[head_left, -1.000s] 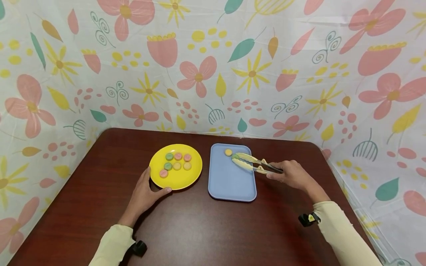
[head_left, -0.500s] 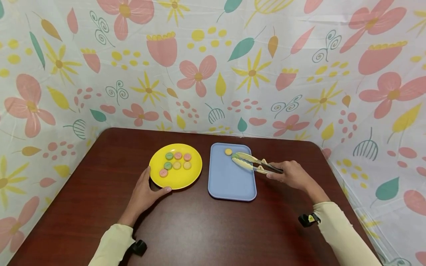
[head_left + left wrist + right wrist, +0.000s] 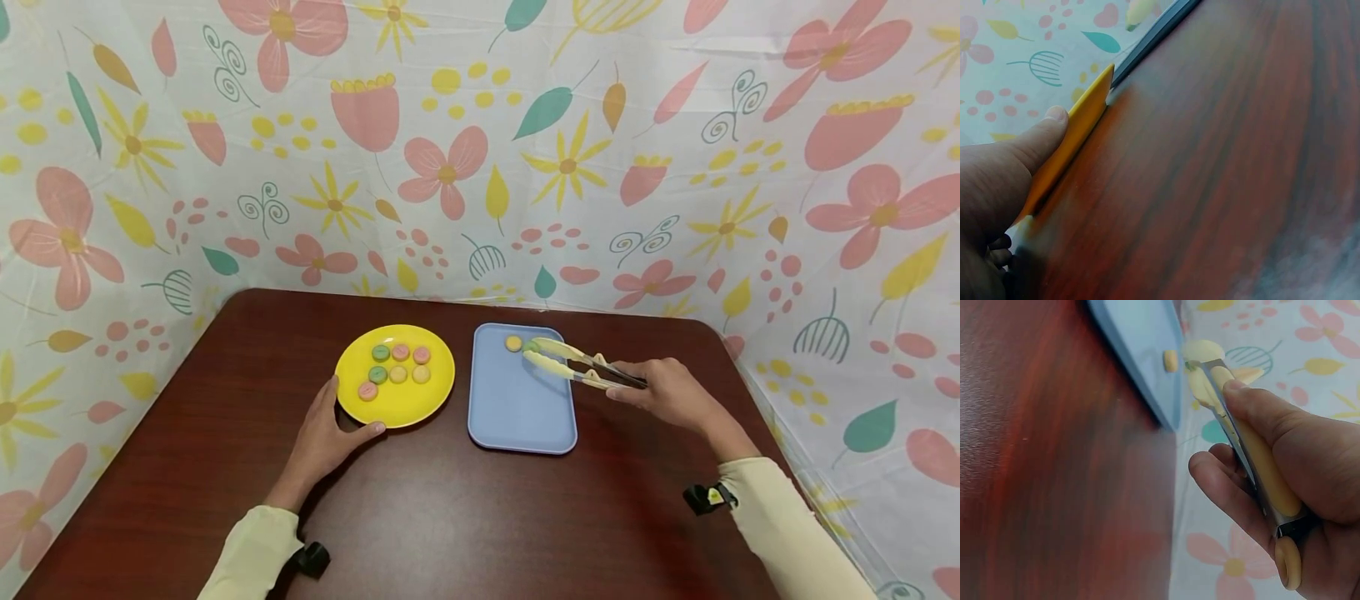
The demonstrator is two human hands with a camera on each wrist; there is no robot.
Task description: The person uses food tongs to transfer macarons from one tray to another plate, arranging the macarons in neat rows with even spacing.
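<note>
My left hand (image 3: pixel 324 433) holds the yellow plate (image 3: pixel 397 407) by its near left rim, thumb and fingers spread along the edge. In the left wrist view the thumb (image 3: pixel 1047 134) lies against the rim of the tilted-looking plate (image 3: pixel 1079 134). Several pink, green and cream macarons (image 3: pixel 377 375) lie on that plate. My right hand (image 3: pixel 671 396) grips cream-tipped tongs (image 3: pixel 592 367) by their handles. A green macaron (image 3: pixel 529 347) sits between the tong tips, over the far end of the blue tray (image 3: pixel 521 417). Beside it a yellow macaron (image 3: pixel 513 343) stands on the tray.
Plate and tray stand side by side on a dark brown wooden table (image 3: pixel 450 508). A floral-printed sheet (image 3: pixel 480 167) hangs behind the table's far edge and along both sides. Black camera straps (image 3: pixel 708 498) circle the wrists.
My right hand and the tongs have shifted slightly right and back, the green macaron moving a little with the tips. My left hand and the plate have stayed in place.
</note>
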